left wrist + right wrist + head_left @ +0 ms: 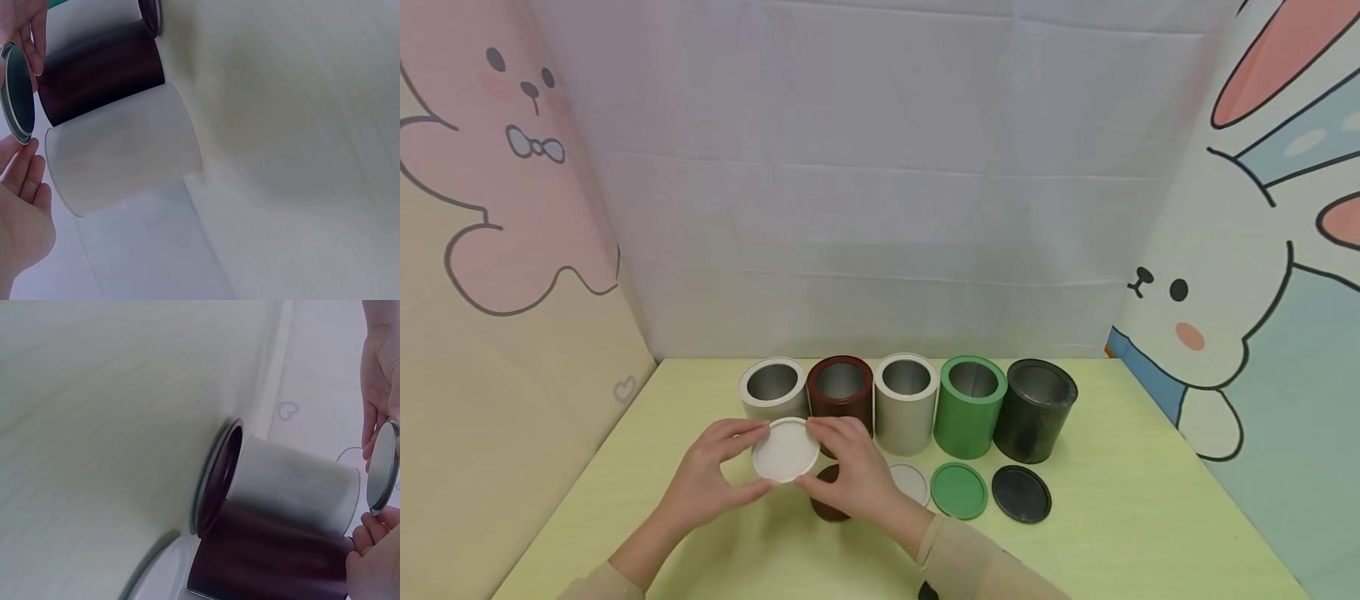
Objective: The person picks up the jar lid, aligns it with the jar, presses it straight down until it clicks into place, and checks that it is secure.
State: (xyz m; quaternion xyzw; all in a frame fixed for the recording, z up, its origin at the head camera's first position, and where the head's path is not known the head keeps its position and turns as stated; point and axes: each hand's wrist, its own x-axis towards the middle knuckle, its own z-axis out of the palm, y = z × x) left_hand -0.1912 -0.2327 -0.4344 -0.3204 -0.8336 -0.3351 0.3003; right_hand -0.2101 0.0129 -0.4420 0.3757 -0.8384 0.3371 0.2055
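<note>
My left hand and right hand pinch a round white lid between them, thumbs at its near edge and fingers at its far edge. Held up in front of the leftmost white can, the lid is tilted, its face towards the head camera. That can stands uncovered. In the left wrist view, the grey underside of the lid shows off the top of the can. Beside it is a dark red can, partly behind my right hand. A dark red lid lies half hidden under that hand.
Rightward in the row stand another white can, a green can and a black can. Before them lie a white lid, a green lid and a black lid on the yellow-green table. Cloth walls enclose it.
</note>
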